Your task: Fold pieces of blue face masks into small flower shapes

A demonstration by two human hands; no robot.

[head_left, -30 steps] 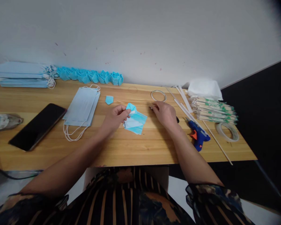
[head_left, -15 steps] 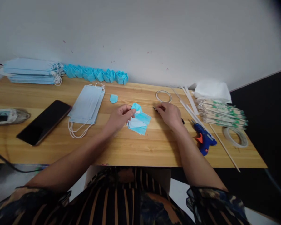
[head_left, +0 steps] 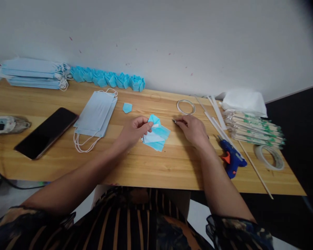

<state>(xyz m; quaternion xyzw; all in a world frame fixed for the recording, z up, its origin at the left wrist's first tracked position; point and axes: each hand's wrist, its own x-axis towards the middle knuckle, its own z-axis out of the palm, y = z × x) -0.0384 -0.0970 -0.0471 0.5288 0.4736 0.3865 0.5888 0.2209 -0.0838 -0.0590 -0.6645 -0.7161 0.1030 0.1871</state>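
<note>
My left hand pinches a small folded blue piece with a white strip across it. Under that piece lie flat blue and white fabric pieces on the wooden table. To the right, my right hand is closed near the tabletop, and a small dark pointed tip shows at its fingertips; the rest of that object is mostly hidden by the hand. A small blue pentagon-shaped piece lies beyond my left hand.
Masks, a phone and a mask stack are at left. Blue fabric flowers line the wall. At right are a tape ring, blue glue gun, wrapped sticks, a tape roll and a thin stick.
The view has shifted slightly. Both hands keep nearly the same places and grips, and the folded piece stays in my left hand.
</note>
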